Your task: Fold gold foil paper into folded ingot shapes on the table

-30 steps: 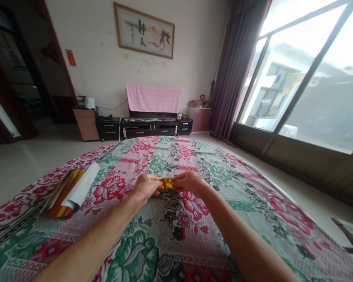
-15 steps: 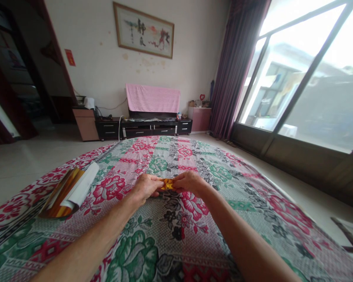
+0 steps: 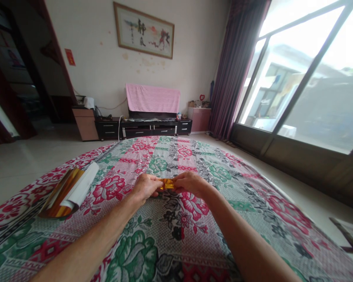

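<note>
Small gold shiny piece [image 3: 168,183] sits mid-scene over flowered cloth [image 3: 217,243], spanning between left hand [image 3: 144,185] and right hand [image 3: 191,182]. Piece looks creased and compact already; both ends not yet released, so handling seems unfinished. Fingers hide ends; cannot tell how much remains. Left hand nearly closed, thumb and fingertips pinching left end. Right hand likewise, pinching right end. Curled gold-and-white sheets [image 3: 69,192] lie on cloth at left, well apart from hands.

Floral cloth [image 3: 176,243] | pink, green, black | left side: curled sheets [image 3: 66,199]
</note>
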Demonstrator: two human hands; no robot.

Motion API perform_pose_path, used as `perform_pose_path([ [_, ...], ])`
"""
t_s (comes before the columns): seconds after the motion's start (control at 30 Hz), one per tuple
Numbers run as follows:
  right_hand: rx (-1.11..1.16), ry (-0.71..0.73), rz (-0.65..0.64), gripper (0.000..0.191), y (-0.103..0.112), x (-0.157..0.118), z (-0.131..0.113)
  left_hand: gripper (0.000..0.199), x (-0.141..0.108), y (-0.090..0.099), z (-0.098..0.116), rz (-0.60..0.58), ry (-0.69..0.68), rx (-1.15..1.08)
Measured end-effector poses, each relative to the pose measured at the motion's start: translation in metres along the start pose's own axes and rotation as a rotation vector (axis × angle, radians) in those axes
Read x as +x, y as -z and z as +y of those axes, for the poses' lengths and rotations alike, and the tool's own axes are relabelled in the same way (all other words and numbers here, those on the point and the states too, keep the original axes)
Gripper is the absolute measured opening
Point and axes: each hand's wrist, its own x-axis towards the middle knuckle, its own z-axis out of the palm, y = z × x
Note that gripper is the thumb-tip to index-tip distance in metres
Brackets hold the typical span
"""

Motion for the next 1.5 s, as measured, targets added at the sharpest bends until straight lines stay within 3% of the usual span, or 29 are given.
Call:
perform_pose_path([
  [0.73,-0.018,0.046,-0.005,0.018,0.0,-0.001,0.0,0.018,-0.001,-0.001,0.002,0.035,-0.033,0.045],
  [1.03,-0.069,0.022,0.158,0.017,-0.004,0.001,-0.001,0.019,-0.004,-0.003,0.005,0.029,-0.033,0.029],
  [1.2,0.013,0.052,-0.027,0.014,0.001,-0.004,-0.001,0.021,-0.006,0.004,0.007,-0.07,0.0,-0.038],
  [1.27,0.065,0.047,-0.076,0.021,0.004,-0.006,-0.001,0.025,-0.006,0.007,0.009,-0.097,0.027,-0.082],
  [1.37,0.1,0.038,-0.069,0.028,0.006,-0.007,0.0,0.029,-0.006,0.009,0.011,-0.072,0.062,-0.121],
  [1.5,0.057,0.054,-0.019,0.012,0.006,-0.004,0.002,0.03,-0.007,0.008,0.013,-0.045,0.069,-0.12],
])
